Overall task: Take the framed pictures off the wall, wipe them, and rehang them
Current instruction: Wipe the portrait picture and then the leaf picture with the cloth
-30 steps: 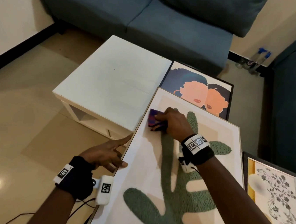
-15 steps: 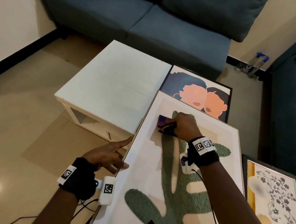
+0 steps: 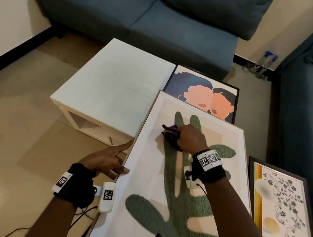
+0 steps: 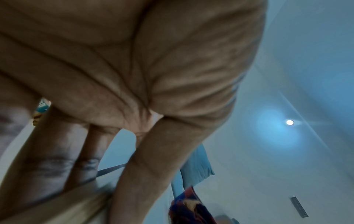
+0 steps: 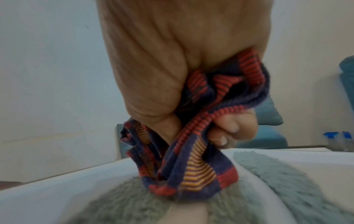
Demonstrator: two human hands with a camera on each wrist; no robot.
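Note:
A large white-framed picture [image 3: 145,175] of a green cactus shape lies tilted in front of me, its far end on the white table [image 3: 112,86]. My right hand [image 3: 188,139] grips a bunched navy, red and orange striped cloth [image 3: 169,132] [image 5: 191,159] and presses it on the picture's upper middle. My left hand [image 3: 107,159] rests against the picture's left edge, its fingers straight and its thumb on the front. A second picture [image 3: 202,96], showing two faces, lies partly under the cactus picture's far end. A third, floral picture [image 3: 281,208] lies at the right.
A blue-grey sofa [image 3: 142,20] runs along the back and another sofa [image 3: 312,96] along the right side. Two clear bottles with blue caps [image 3: 264,62] stand on the floor in the corner. Beige tiled floor [image 3: 16,123] spreads to the left.
My right hand has slid the cloth to the right and slightly toward me across the picture. The left hand has stayed on the left edge.

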